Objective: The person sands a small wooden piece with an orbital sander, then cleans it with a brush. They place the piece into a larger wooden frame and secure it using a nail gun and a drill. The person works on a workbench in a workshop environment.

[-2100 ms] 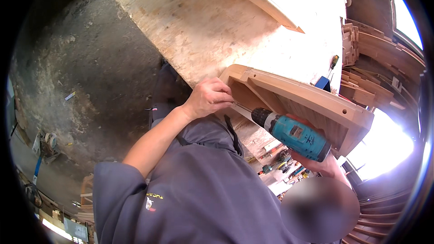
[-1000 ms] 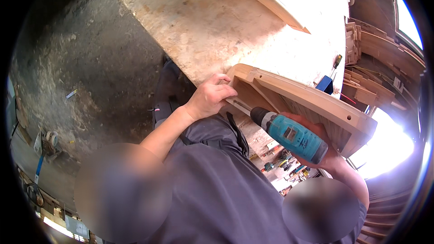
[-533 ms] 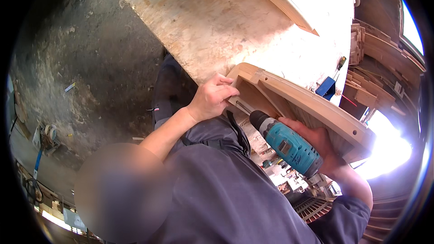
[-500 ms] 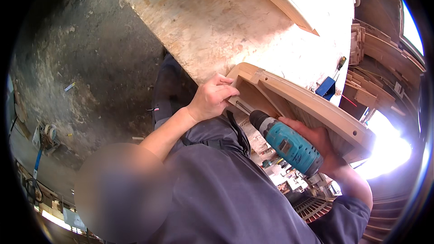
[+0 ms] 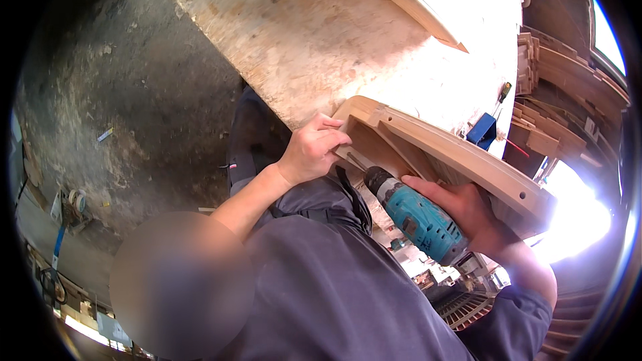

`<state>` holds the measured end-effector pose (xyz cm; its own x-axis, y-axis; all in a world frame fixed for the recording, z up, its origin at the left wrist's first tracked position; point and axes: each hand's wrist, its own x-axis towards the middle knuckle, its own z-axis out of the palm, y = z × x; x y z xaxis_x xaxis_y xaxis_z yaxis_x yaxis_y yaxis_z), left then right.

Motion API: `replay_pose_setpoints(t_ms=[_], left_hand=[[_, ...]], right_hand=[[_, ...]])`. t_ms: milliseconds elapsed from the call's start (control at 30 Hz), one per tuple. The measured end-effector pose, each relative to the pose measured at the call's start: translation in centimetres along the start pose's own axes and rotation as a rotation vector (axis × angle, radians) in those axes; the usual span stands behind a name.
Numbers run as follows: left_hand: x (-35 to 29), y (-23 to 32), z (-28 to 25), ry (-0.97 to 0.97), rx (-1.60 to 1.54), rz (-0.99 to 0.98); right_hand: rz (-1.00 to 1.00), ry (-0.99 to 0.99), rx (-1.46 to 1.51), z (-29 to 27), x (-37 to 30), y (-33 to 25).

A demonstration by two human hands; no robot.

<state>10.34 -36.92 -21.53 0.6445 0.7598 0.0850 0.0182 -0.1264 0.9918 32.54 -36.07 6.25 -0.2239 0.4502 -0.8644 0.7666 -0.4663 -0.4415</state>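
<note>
A teal cordless drill (image 5: 420, 219) is gripped by my right hand (image 5: 461, 212), its black chuck pointing up and left. The thin bit (image 5: 356, 162) meets the inner face of a wooden frame (image 5: 455, 149), near its left end. My left hand (image 5: 311, 149) is closed at that same end, thumb and fingers pinched on the edge of the wood beside the bit. Whether a screw is between the fingers or at the bit's tip is too small to tell. The frame rests on its side against the near edge of the workbench.
The pale wooden workbench (image 5: 287, 33) bears another curved wooden piece (image 5: 408, 0) at the back. A blue box-like object (image 5: 481, 131) and a screwdriver (image 5: 504, 91) lie on the bench's right. Stacked wood parts (image 5: 555, 70) stand beyond. Dark floor (image 5: 127, 93) spreads at the left.
The drill's body has turned and shifted slightly left, with my right hand tilting along. My left hand stays at the frame's end, barely moved.
</note>
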Motion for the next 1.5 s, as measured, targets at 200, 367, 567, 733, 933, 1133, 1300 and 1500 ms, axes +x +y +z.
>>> replay_pose_setpoints(t_ms=[200, 367, 567, 733, 933, 1133, 1300, 1500], left_hand=[[-0.4, 0.5, 0.3, -0.018, 0.059, -0.016], [0.8, 1.7, 0.3, -0.161, 0.226, 0.094], [1.9, 2.8, 0.0, -0.247, 0.372, 0.154], [-0.7, 2.0, 1.3, -0.316, 0.298, 0.182], [0.0, 3.3, 2.5, -0.493, 0.431, 0.304], [0.5, 4.7, 2.0, -0.603, 0.577, 0.404], [0.0, 4.1, 3.0, -0.468, 0.572, 0.398], [0.2, 4.5, 3.0, -0.437, 0.605, 0.351]], right_hand=[[-0.245, 0.205, 0.145, 1.6, -0.5, 2.9], [-0.148, 0.265, 0.036, 4.1, -2.6, 4.4], [-0.205, 0.552, 0.336, 8.6, -4.2, 5.3], [-0.172, 0.625, 0.361, 12.3, -5.5, 5.6], [-0.130, 0.729, 0.441, 13.7, -4.6, 6.4], [-0.268, 0.660, 0.289, 10.7, -14.4, 3.2], [-0.327, 1.138, 0.534, 21.6, -21.4, 9.8], [0.566, 1.509, 0.584, 35.9, -13.3, 21.4]])
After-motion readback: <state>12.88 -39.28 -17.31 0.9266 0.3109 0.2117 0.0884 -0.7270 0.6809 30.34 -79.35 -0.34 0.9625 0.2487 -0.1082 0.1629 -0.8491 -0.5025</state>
